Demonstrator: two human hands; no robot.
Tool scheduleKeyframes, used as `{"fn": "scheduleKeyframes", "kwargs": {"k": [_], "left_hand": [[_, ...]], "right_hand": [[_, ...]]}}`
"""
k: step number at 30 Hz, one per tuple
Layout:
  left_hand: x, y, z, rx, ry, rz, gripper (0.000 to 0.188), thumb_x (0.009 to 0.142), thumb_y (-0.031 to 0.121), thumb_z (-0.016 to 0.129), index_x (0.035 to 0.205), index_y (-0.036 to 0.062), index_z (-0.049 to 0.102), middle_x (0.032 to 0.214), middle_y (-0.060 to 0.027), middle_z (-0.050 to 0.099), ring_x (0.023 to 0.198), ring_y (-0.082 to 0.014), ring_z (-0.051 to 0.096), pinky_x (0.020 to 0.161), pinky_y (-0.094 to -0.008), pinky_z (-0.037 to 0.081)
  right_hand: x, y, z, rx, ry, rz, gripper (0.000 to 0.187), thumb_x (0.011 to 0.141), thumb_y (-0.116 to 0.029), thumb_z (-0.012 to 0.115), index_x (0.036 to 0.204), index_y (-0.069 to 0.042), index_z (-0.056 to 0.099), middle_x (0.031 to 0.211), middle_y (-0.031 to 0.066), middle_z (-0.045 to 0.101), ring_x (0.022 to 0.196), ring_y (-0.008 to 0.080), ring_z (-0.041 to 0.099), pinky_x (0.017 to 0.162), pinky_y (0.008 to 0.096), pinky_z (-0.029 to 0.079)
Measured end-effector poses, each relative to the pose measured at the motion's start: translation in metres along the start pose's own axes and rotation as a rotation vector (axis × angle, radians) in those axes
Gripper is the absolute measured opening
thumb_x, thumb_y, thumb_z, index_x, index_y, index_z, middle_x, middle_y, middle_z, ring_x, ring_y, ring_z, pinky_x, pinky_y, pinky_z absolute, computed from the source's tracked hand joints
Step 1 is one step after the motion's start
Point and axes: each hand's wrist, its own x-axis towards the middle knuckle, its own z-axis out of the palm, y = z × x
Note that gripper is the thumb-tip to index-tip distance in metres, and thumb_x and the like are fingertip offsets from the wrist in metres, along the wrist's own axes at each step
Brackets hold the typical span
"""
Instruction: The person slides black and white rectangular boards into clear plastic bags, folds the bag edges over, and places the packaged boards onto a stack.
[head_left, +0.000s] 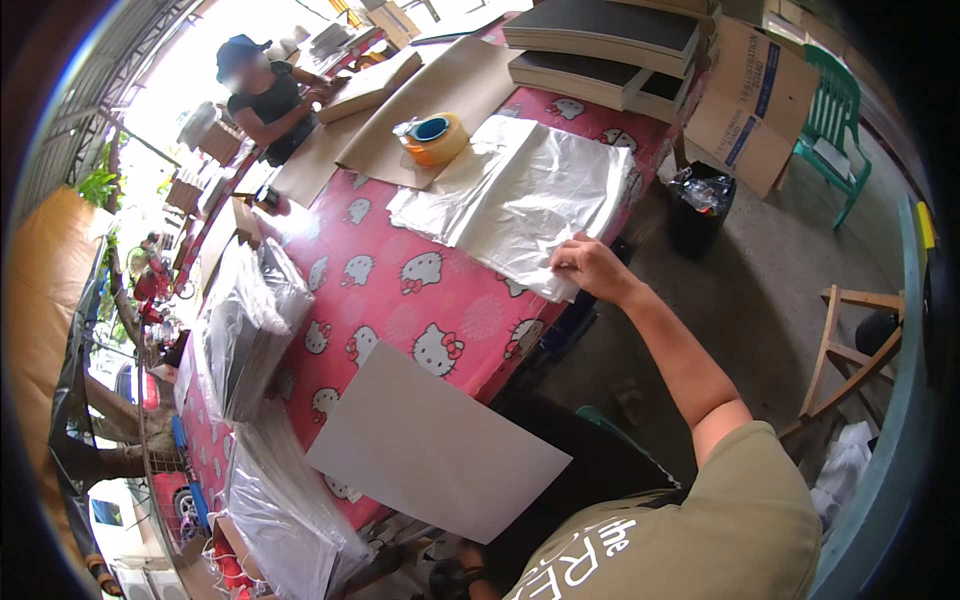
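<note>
Grip: your right hand pinches the near corner of the plastic pile on the table; your left hand, hidden by the white sheet, cannot be told | Risk: layers may cling and lift together; the sheet, overhanging the edge, may bend.

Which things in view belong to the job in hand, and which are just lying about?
Job, judging by the hands:
pile of clear plastic, an edge in the right hand
pale sheet
plastic-wrapped stack, probably

Lying about, seemingly:
tape roll
green chair
black bin
cardboard box
</note>
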Motion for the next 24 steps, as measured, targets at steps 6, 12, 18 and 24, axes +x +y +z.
{"fn": "scheduleKeyframes", "kwargs": {"k": [6,12,18,24], "left_hand": [[0.0,-0.006,0.005,0.001,-0.05,-0.024,0.033,0.077,0.02,0.052,0.102,-0.0016,0.056,0.107,-0.0182,0.055,0.086,-0.0315,0.057,0.077,-0.0381,0.044],[-0.003,-0.012,0.012,-0.033,-0.059,-0.054,0.035,0.077,0.02,0.052,0.103,-0.0022,0.055,0.105,-0.0181,0.055,0.087,-0.0312,0.056,0.078,-0.0379,0.043],[-0.003,-0.014,0.025,-0.104,-0.038,-0.078,0.036,0.077,0.02,0.053,0.105,-0.0025,0.053,0.104,-0.018,0.055,0.089,-0.0307,0.055,0.079,-0.0378,0.043],[-0.007,-0.016,0.033,-0.207,-0.006,-0.075,0.038,0.076,0.02,0.054,0.107,-0.0027,0.052,0.102,-0.0179,0.055,0.091,-0.0301,0.054,0.08,-0.0377,0.042]], "right_hand": [[0.011,0.009,0.002,0.167,0.054,0.274,0.012,0.074,-0.005,0.06,0.083,0.002,0.056,0.072,0.0136,0.061,0.071,0.0201,0.06,0.065,0.0286,0.046],[0.015,0.016,0.0,0.503,-0.063,0.483,0.016,0.07,-0.004,0.067,0.083,0.0,0.058,0.073,0.0021,0.059,0.07,0.0075,0.053,0.065,0.0219,0.043],[0.021,0.018,-0.002,0.511,-0.068,0.559,0.016,0.08,-0.016,0.06,0.083,0.0,0.061,0.068,0.0011,0.058,0.061,0.0065,0.049,0.06,0.0208,0.041],[0.022,0.037,0.01,0.207,0.206,0.446,0.011,0.081,-0.011,0.056,0.081,0.0,0.058,0.067,0.0059,0.059,0.059,0.0131,0.053,0.057,0.0268,0.042]]}}
